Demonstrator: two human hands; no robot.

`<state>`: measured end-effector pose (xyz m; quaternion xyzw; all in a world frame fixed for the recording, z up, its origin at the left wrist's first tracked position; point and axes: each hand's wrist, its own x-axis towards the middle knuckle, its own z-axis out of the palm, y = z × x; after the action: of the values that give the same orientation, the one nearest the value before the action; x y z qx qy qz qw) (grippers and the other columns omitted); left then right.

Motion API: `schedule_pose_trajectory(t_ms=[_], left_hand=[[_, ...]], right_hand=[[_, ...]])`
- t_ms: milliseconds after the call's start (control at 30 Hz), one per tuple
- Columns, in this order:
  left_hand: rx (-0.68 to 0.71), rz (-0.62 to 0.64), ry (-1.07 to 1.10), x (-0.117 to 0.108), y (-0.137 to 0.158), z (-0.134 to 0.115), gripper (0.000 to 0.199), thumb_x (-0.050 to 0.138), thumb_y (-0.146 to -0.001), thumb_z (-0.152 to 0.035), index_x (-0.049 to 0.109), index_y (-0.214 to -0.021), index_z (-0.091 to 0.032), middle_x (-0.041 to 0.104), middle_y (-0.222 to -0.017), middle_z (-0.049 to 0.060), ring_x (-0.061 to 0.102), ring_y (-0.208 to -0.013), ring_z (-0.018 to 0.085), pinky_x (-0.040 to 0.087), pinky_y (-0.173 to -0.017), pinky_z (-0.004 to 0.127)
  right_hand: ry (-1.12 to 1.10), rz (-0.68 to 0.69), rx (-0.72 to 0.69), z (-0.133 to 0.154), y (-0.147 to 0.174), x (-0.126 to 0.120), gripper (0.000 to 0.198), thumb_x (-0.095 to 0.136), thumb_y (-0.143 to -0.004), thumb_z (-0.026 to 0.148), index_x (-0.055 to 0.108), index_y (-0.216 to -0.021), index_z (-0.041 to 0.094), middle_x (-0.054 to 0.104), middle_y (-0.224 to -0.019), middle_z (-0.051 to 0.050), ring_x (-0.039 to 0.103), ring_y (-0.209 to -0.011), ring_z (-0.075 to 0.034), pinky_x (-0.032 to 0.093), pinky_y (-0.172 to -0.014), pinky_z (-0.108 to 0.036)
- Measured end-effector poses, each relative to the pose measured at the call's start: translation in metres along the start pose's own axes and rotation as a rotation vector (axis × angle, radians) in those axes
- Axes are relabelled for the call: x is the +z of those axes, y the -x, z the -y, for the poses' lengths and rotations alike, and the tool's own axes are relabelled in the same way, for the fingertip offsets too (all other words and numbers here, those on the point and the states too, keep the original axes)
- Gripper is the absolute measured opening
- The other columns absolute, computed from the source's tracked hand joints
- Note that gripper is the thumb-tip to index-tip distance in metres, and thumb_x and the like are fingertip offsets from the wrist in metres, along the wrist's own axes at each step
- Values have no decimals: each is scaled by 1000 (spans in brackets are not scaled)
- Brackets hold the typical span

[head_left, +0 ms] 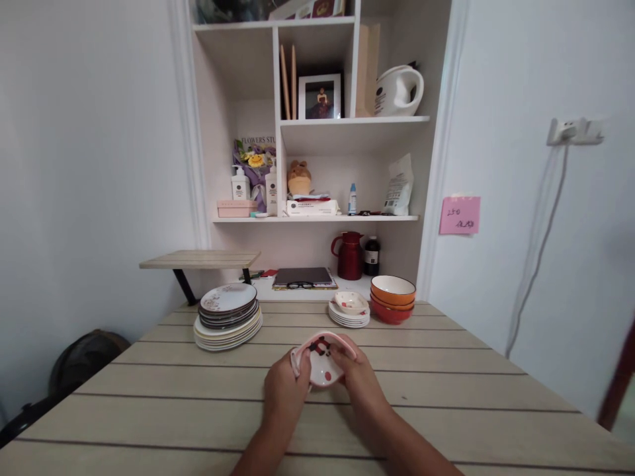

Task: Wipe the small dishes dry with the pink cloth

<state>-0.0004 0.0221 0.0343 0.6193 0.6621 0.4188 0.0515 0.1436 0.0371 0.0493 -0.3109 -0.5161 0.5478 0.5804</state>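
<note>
A small white bowl (322, 370) with a pink rim is held up off the table, its inside tilted toward me. Dark red and black markings and a red dot show on its inner wall. My left hand (286, 389) grips the left side, thumb over the rim beside a pale ear-like edge. On the opposite side my right hand (361, 375) is closed round the rim, with its thumb reaching inside. The fingers beneath the bowl are hidden.
Stacked plates (229, 317) stand at the back left, near a small raised wooden shelf (198, 260). Behind the hands are small white plates (350, 320) topped by a little patterned dish (351, 302). Orange and red bowls (393, 299) are stacked beside them. A red jug (350, 256) stands farther back.
</note>
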Motion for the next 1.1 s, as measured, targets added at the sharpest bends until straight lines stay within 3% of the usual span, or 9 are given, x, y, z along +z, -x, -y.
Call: schedule_pose_trajectory(t_ms=[100,167,233,433,567,667,833,933,1100], left_hand=[[72,-63,-122,-4,2,-1,27,45,-92,-30,70,-87,-21,72,-76,4,67,-70,18,41,-61,24],[184,-103,-235,-5,5,0,19,51,-87,-19,69,-93,-22,73,-85,4,68,-79,18,44,-68,24],[309,-124,-331,-6,8,1,26,56,-81,-12,67,-103,-21,72,-91,4,67,-84,19,46,-72,25],[586,-261,-443,-9,8,7,48,58,-71,-3,60,-116,-17,71,-100,6,66,-86,21,51,-76,32],[662,-272,-422,-16,3,10,44,58,-67,-2,63,-108,-19,71,-95,5,65,-80,23,51,-72,34],[639,-245,-296,-19,-1,13,45,58,-68,-4,62,-110,-21,71,-95,4,66,-83,21,51,-74,31],[350,-203,-62,-16,-4,9,28,56,-74,-13,64,-99,-23,70,-90,1,65,-79,17,47,-69,24],[179,-118,-14,-13,-4,5,15,54,-81,-26,65,-91,-23,70,-81,0,64,-72,17,42,-64,24],[96,76,128,-8,-4,3,36,40,-92,-43,68,-86,-22,71,-73,4,65,-68,18,40,-62,24]], right_hand=[[20,-31,17,-8,-6,-5,25,63,-73,34,64,-93,20,67,-80,-3,59,-66,-19,48,-57,-30],[110,-108,-60,-11,-9,-9,29,61,-70,26,62,-98,21,69,-86,-5,63,-73,-22,51,-63,-32],[261,-148,-179,-11,-9,-12,35,58,-68,19,62,-103,21,71,-94,-7,65,-83,-24,52,-73,-35],[623,-21,-528,-3,-5,-18,44,49,-68,7,68,-105,22,71,-106,-8,64,-97,-24,49,-87,-37],[689,84,-579,3,-3,-17,28,51,-76,11,70,-93,23,72,-96,-7,64,-91,-23,48,-82,-32],[594,120,-473,6,1,-13,16,54,-84,30,67,-84,22,69,-80,-4,61,-74,-21,46,-70,-29],[333,157,-338,5,7,-8,38,50,-86,55,65,-86,19,64,-80,-4,55,-75,-21,43,-69,-29],[193,104,-232,4,7,-4,30,59,-82,48,66,-86,19,63,-78,-3,53,-73,-20,42,-66,-28],[-96,3,-66,1,4,4,21,66,-72,28,68,-90,18,63,-79,-3,53,-69,-17,41,-60,-25]])
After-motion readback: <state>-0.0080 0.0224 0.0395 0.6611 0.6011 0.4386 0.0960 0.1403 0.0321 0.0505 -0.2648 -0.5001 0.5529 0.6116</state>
